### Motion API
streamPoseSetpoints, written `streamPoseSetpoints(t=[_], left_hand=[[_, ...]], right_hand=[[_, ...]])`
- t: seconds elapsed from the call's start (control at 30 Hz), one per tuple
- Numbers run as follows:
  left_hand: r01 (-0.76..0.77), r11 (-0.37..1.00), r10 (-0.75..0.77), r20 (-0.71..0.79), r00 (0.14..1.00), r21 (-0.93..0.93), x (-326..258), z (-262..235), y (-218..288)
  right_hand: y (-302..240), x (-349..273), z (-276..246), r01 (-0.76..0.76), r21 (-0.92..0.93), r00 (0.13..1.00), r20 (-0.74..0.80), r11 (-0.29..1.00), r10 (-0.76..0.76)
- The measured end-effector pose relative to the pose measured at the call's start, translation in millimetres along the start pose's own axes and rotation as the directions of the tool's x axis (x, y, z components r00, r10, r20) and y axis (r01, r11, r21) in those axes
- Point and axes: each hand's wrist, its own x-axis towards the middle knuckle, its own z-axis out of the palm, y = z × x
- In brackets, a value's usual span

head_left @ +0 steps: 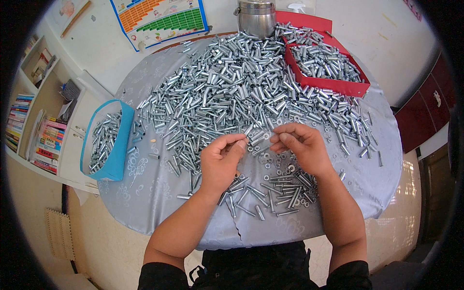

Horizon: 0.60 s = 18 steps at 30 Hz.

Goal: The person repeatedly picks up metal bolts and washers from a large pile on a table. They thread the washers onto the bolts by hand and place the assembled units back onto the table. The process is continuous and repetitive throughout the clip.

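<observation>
Head view: close two-handed fingertip work, apparently piece by piece.
Left hand (221, 158): narrow grip, contents unclear; metal fasteners (223, 92) heaped on the counter (154, 200) beyond; right hand (308, 149): grip likewise. Likely next need: steady fingertip alignment.

You wear black clothes. Your left sleeve (162, 278) is short, and your right sleeve (349, 277) is short too. Both look plain. Below them, your left arm (179, 224) and your right arm (342, 205) are bare, right down to your bare left hand (221, 162) and bare right hand (304, 147). In the middle you have more black cloth (256, 266), with a tiny pale mark (217, 274). A thin dark loop (193, 273) sticks out at its left side.
</observation>
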Motion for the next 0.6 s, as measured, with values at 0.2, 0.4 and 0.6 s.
streamPoseSetpoints(t=[0.2, 0.4, 0.6], left_hand=[[-0.204, 0.932, 0.204, 0.034, 0.978, 0.300, 0, -4, -5], [-0.573, 0.361, 0.449, 0.402, 0.798, 0.735, 3, -7, 0], [-0.572, 0.307, 0.391, 0.447, 0.804, 0.761, 4, -10, -2]], right_hand=[[1, 0, 0, 0.267, -0.655, 0.949, 0.052, 0.707, -0.311], [7, 2, -2, 0.330, -0.713, 0.909, 0.062, 0.619, -0.412], [6, 1, 1, 0.369, -0.738, 0.911, 0.165, 0.565, -0.379]])
